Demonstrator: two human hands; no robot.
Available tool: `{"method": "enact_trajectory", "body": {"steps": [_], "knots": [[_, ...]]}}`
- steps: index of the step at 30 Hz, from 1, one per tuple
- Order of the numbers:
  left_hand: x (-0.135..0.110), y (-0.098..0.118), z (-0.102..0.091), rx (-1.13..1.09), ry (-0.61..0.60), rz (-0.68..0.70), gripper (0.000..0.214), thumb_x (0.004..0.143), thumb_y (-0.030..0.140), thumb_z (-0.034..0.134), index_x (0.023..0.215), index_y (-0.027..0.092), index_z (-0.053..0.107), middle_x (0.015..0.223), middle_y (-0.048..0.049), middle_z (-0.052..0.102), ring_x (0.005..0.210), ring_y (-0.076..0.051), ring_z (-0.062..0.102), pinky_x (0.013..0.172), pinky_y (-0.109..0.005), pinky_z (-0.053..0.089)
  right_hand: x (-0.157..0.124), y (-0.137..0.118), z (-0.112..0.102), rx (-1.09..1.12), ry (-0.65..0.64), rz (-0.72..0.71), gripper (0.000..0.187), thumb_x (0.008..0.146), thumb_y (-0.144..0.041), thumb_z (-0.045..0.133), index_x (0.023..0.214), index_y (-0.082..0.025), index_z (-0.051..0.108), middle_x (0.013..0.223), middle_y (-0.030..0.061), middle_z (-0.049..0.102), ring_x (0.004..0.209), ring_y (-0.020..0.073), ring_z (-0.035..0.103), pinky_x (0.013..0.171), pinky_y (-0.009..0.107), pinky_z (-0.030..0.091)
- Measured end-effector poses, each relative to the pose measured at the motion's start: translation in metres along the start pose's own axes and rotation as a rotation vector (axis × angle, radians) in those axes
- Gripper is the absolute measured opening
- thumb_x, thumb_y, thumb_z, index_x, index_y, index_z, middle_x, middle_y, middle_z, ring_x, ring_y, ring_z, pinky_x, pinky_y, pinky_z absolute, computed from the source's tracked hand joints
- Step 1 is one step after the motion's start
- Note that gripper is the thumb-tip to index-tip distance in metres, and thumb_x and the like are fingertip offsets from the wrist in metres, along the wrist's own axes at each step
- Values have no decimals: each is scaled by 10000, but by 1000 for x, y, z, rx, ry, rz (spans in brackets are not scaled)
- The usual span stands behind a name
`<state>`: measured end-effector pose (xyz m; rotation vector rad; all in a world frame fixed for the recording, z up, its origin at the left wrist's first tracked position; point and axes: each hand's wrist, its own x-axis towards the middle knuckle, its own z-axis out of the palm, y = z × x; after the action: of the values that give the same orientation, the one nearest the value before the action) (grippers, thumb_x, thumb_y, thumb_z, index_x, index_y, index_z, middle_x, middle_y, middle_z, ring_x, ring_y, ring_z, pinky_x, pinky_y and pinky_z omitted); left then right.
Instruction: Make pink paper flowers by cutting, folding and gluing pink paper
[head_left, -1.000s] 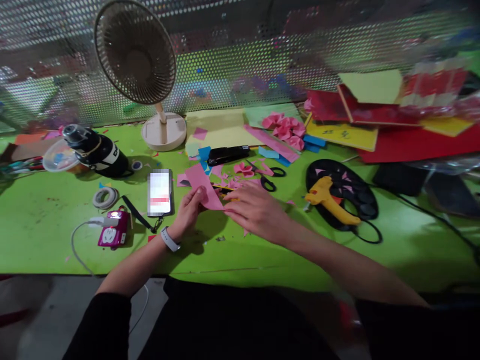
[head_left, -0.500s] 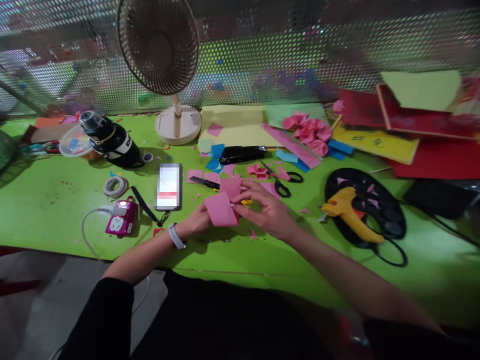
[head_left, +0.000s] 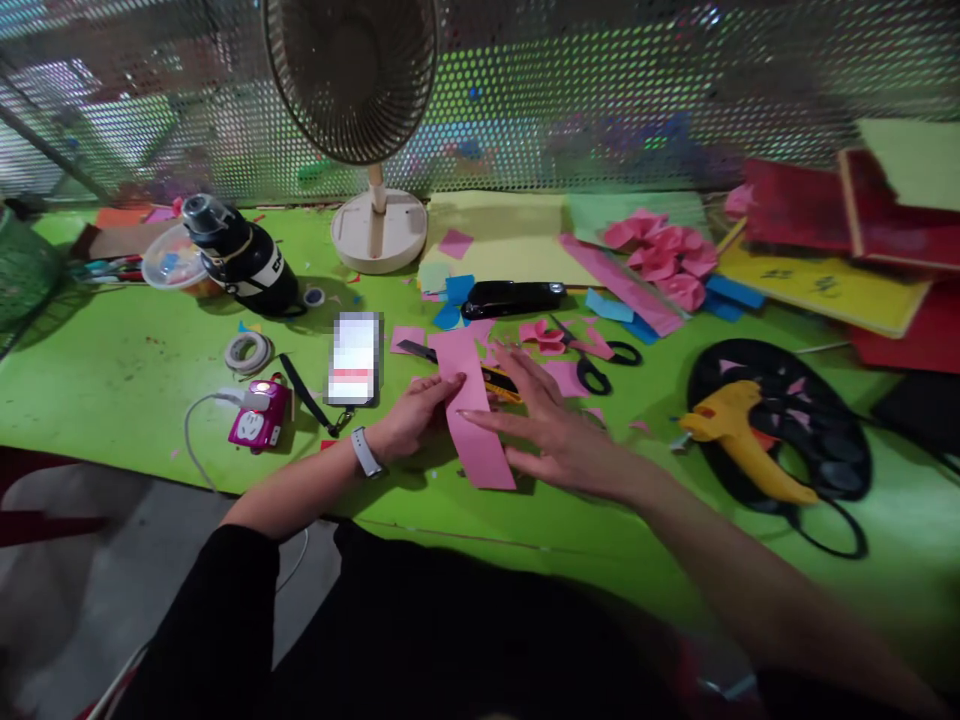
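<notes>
A long strip of pink paper (head_left: 480, 445) is pinched at its left edge by my left hand (head_left: 412, 418), thumb on top. My right hand (head_left: 570, 435) is at the strip's right side with fingers spread, one fingertip touching or just above the paper. Partly under the strip lies a yellow and black utility knife (head_left: 501, 385). Pink paper squares (head_left: 562, 378) and a pink paper flower (head_left: 541, 336) lie beyond my hands, with black-handled scissors (head_left: 594, 375) beside them.
Behind stand a fan (head_left: 379, 235), a black stapler (head_left: 514, 298) and pink paper flowers (head_left: 664, 255). A yellow glue gun (head_left: 739, 430) rests on a black palette (head_left: 844, 450) at right. At left are a phone (head_left: 354, 360), tape roll (head_left: 248, 352), power adapter (head_left: 260, 415) and bottle (head_left: 244, 260).
The folded pink paper has opened out into a long strip. My right fingers have spread from their pinch, and my left thumb now shows on the paper. The view has shifted slightly left.
</notes>
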<state>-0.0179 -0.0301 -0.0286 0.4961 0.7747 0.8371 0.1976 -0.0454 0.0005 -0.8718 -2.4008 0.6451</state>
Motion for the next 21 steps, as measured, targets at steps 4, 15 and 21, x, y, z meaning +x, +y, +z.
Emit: {"method": "enact_trajectory", "body": {"steps": [4, 15, 21], "knots": [[1, -4, -3, 60, -34, 17, 316, 787, 413, 795, 881, 127, 700, 821, -80, 723, 719, -149, 660, 712, -286, 520, 1, -3, 12, 33, 165, -34, 238, 894, -190, 647, 1014, -356, 768, 1578, -35, 390, 1500, 330, 265, 1160, 643, 342], [-7, -8, -4, 214, -117, 70, 615, 782, 675, 681, 1128, 167, 708, 1155, -142, 715, 1004, -239, 689, 864, -368, 569, 3, 4, 32, 275, 342, 440, 266, 880, -487, 670, 784, -238, 684, 1127, 68, 671, 1089, 246, 642, 890, 465, 572], [-12, -8, 5, 271, -41, 120, 471, 767, 556, 762, 1026, 165, 725, 1020, -76, 722, 911, -178, 673, 906, -360, 558, 4, 3, 33, 238, 315, 395, 238, 880, -451, 668, 763, -244, 665, 1128, 62, 689, 1139, 255, 632, 949, 494, 526]]}}
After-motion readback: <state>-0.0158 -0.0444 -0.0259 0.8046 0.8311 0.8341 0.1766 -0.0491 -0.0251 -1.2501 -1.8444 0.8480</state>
